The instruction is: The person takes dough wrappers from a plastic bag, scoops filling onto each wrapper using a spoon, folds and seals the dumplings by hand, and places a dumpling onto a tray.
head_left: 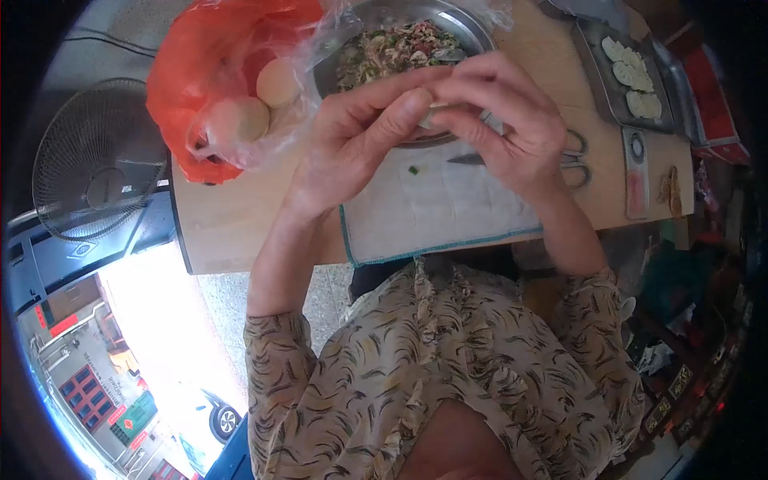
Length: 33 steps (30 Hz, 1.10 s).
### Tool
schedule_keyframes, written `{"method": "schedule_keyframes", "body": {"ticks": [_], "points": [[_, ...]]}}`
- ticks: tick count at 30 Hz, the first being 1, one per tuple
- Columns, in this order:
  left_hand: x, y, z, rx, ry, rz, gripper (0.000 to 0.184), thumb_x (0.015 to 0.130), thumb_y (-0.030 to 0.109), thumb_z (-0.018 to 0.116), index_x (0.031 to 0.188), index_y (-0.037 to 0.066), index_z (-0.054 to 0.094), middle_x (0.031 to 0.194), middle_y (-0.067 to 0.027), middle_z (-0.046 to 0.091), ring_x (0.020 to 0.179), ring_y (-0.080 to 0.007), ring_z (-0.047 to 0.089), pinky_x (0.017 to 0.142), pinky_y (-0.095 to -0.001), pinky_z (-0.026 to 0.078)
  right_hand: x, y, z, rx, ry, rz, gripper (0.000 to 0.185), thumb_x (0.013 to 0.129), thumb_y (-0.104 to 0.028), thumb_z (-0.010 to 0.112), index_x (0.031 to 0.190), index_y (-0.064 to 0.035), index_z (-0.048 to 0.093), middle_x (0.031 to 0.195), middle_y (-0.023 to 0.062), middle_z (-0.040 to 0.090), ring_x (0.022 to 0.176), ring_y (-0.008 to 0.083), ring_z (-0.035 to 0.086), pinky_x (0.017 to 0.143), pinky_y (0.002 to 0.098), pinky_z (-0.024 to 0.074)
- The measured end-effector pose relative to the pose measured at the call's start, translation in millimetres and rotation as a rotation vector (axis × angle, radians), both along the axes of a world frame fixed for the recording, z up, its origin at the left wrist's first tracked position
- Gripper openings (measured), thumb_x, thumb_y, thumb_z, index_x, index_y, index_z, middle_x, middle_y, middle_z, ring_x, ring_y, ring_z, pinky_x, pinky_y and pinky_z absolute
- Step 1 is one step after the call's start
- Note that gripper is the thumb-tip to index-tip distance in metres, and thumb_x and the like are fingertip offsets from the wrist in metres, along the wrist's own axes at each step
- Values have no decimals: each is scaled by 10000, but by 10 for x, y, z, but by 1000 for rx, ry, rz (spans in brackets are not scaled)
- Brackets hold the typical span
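Observation:
Both my hands are raised together over the near edge of a metal bowl [486, 32] of chopped filling [400, 48]. Between their fingertips is a pale dumpling [430, 118], mostly covered by the fingers. My left hand [352, 136] pinches it from the left, thumb on the near side. My right hand [512, 120] closes on it from the right with bent fingers. Under the hands, a pair of scissors [573, 170] lies partly on a white cloth [440, 212] with a teal edge.
Left of the bowl, a red plastic bag [188, 80] lies beside clear plastic holding round pale wrapper stacks [280, 82]. A metal tray [604, 88] with several dumplings [632, 68] stands at the right. A fan [100, 160] stands beyond the table's left edge.

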<state>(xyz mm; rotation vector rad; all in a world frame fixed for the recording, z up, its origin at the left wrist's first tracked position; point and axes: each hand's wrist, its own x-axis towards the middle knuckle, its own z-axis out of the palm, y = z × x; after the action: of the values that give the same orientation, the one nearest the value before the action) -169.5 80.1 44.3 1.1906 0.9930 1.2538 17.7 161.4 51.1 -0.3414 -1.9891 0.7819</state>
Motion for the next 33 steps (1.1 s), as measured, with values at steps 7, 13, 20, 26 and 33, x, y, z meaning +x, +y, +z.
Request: {"method": "schedule_keyframes", "body": {"ticks": [7,13,20,26,33], "points": [[-48,-462,79,133,579,38,270,991,139,622,1201,-27,663,1105,-124,709,941,-214,704,800,-351,589,333,-151,153,-35,85,-35,199,849,38,733,1047,40,719,986,107,673,848,154,642,726,251,516],[81,-595,-393,272,1007,180,173,872,45,704,1042,23,720,985,-126,698,846,-292,700,740,-368,566,833,-371,55,-159,129,-215,172,876,57,711,1047,73,704,1001,129,661,886,154,625,761,249,509],[133,-541,-461,292,1045,218,160,863,43,709,1023,28,715,941,-118,671,832,-301,685,733,-382,564,1094,-645,-324,-372,103,-339,154,885,54,704,1035,85,692,994,95,645,876,125,599,768,235,498],[235,-569,-427,267,951,271,134,857,55,730,990,38,724,962,-115,684,825,-285,691,718,-377,569,1328,-742,-494,-555,182,-520,146,884,57,695,1028,73,696,1003,72,653,872,113,596,780,235,495],[389,-510,-426,388,1199,258,125,848,32,720,970,57,709,945,-123,676,821,-323,684,710,-393,567,1428,-776,-437,-502,179,-507,154,874,51,699,1028,59,700,989,61,648,899,116,614,789,232,501]]}}
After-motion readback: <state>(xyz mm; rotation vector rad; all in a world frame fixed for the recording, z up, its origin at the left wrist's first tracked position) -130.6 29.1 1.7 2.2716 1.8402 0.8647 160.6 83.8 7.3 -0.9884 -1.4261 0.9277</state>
